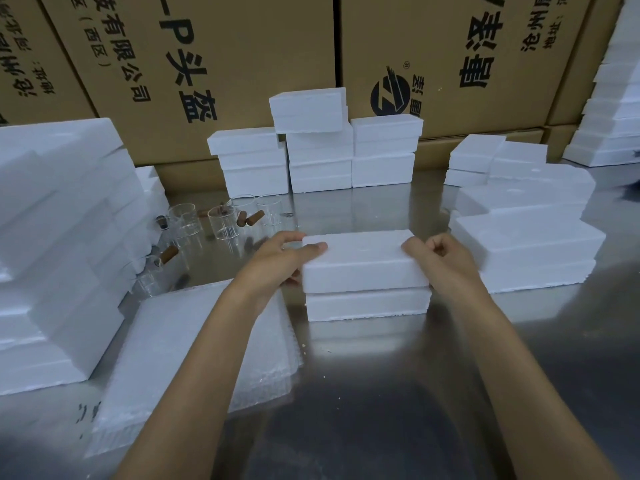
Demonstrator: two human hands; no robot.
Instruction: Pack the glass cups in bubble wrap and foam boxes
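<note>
A white foam box stands on the steel table in the middle, its lid half sitting on its bottom half with a seam between them. My left hand grips the lid's left end, thumb on top. My right hand holds the right end with curled fingers. Several clear glass cups with brown cork handles stand behind my left hand. A stack of bubble wrap sheets lies at the front left under my left forearm.
Closed foam boxes are stacked at the back. More foam pieces are piled at the left and right. Cardboard cartons form a wall behind. The steel tabletop shows in front.
</note>
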